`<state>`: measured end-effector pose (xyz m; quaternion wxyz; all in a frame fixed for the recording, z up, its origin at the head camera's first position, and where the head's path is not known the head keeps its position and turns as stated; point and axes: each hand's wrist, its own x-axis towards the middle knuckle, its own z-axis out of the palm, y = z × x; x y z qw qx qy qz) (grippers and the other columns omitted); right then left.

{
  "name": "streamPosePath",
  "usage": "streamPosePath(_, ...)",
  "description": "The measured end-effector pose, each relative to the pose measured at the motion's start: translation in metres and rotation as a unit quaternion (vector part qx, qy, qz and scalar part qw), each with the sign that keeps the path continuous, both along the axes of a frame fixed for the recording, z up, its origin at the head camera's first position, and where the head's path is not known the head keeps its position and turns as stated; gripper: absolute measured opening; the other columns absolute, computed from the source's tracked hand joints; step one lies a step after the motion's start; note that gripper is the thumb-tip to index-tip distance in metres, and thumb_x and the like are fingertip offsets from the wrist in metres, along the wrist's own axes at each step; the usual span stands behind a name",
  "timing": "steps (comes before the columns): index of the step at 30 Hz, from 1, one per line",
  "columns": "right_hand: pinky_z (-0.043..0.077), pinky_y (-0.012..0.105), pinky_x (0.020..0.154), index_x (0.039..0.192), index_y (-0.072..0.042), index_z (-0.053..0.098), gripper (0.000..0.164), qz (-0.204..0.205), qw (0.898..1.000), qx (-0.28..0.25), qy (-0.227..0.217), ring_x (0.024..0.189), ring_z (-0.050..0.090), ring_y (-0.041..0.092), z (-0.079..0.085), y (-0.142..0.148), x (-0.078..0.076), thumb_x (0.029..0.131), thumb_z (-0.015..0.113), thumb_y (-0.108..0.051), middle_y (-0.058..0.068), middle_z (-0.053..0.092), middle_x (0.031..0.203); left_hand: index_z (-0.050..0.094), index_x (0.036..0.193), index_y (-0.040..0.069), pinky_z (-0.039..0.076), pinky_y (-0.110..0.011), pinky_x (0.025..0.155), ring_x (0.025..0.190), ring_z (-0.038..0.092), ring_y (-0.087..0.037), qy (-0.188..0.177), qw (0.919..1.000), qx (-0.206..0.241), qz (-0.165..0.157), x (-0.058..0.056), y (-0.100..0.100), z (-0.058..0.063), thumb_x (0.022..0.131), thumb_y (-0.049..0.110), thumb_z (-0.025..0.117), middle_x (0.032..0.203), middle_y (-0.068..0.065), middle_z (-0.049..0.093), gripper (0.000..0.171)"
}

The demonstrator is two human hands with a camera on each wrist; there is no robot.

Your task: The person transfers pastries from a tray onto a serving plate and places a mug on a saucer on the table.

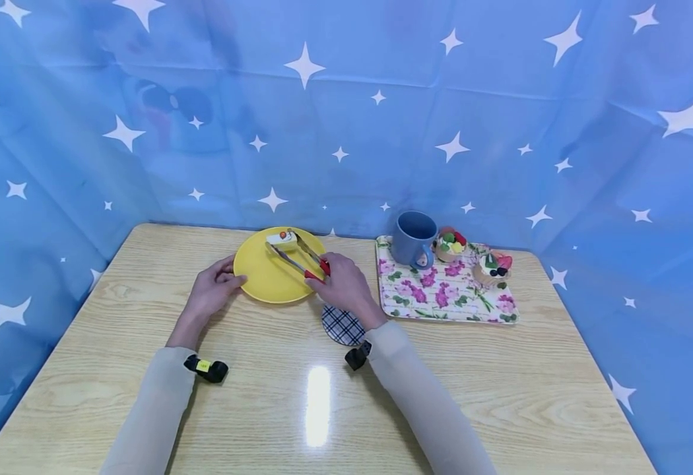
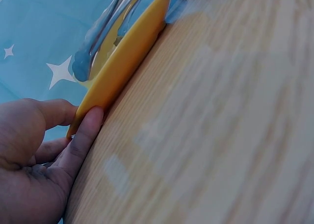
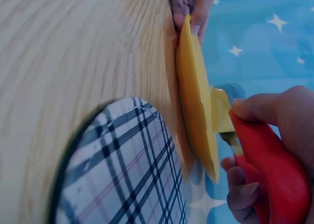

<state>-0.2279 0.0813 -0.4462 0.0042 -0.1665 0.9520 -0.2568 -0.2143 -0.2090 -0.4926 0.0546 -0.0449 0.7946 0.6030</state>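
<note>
My left hand (image 1: pixel 212 287) pinches the left rim of a round yellow plate (image 1: pixel 263 274), thumb on one face and fingers on the other in the left wrist view. With my right hand (image 1: pixel 346 280) I grip a pair of tongs (image 3: pixel 279 170) by the red handles. The metal arms of the tongs reach over the plate, one on each side of a small slice of cake (image 1: pixel 281 243) with an orange-red topping. That slice sits at the plate's far side, between the tong tips.
A round plaid coaster (image 1: pixel 342 324) lies under my right wrist. To the right, a floral tray (image 1: pixel 441 307) holds a blue mug (image 1: pixel 408 241) and two fruit-topped cupcakes, one near the mug (image 1: pixel 450 245) and one farther right (image 1: pixel 490 270). A blue starry curtain (image 1: pixel 346 119) hangs behind the table.
</note>
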Motion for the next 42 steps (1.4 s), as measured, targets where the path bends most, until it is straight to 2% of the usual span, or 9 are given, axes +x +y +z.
streamPosePath(8, 0.044, 0.029, 0.064, 0.138, -0.004, 0.059, 0.06, 0.004, 1.0, 0.01, -0.014, 0.084, 0.055, 0.02, 0.0, -0.009, -0.008, 0.096, 0.07, -0.046, 0.005, 0.061, 0.099, 0.034, 0.161, 0.01, 0.063, -0.017, 0.081, 0.088, 0.062, 0.001, -0.002, 1.0, -0.004, 0.001, 0.001, 0.0, 0.001, 0.102, 0.018, 0.064, 0.132, -0.019, 0.053, 0.067)
streamPosePath(17, 0.043, 0.029, 0.064, 0.134, -0.006, 0.06, 0.057, -0.002, 0.999, 0.023, -0.024, 0.083, 0.055, 0.02, 0.001, -0.018, -0.015, 0.096, 0.07, -0.046, 0.005, 0.06, 0.096, 0.033, 0.161, 0.011, 0.063, -0.017, 0.081, 0.088, 0.062, 0.001, 0.0, 1.0, 0.007, -0.003, 0.0, 0.0, 0.0, 0.102, 0.017, 0.065, 0.133, -0.019, 0.052, 0.068)
streamPosePath(22, 0.041, 0.028, 0.059, 0.131, -0.005, 0.062, 0.054, -0.002, 0.999, 0.024, -0.029, 0.079, 0.054, 0.02, 0.0, -0.023, -0.018, 0.095, 0.072, -0.045, 0.005, 0.058, 0.091, 0.034, 0.161, 0.011, 0.063, -0.017, 0.081, 0.088, 0.062, 0.001, 0.001, 0.9999, 0.009, -0.004, -0.001, -0.001, -0.001, 0.102, 0.017, 0.065, 0.133, -0.02, 0.052, 0.067)
streamPosePath(29, 0.036, 0.027, 0.056, 0.128, -0.005, 0.063, 0.052, -0.003, 0.999, 0.028, -0.028, 0.075, 0.052, 0.019, 0.0, -0.026, -0.019, 0.094, 0.073, -0.043, 0.005, 0.056, 0.087, 0.034, 0.161, 0.011, 0.064, -0.017, 0.081, 0.088, 0.062, 0.001, 0.003, 1.0, 0.009, -0.003, 0.0, -0.001, -0.001, 0.101, 0.017, 0.065, 0.131, -0.019, 0.053, 0.067)
streamPosePath(42, 0.038, 0.028, 0.06, 0.121, -0.005, 0.063, 0.05, -0.001, 0.999, 0.034, -0.037, 0.077, 0.051, 0.02, 0.003, -0.024, -0.017, 0.092, 0.074, -0.045, 0.005, 0.056, 0.09, 0.034, 0.161, 0.012, 0.064, -0.018, 0.081, 0.088, 0.062, 0.0, 0.002, 0.9999, 0.012, -0.002, 0.0, 0.0, -0.002, 0.101, 0.018, 0.066, 0.131, -0.017, 0.053, 0.068)
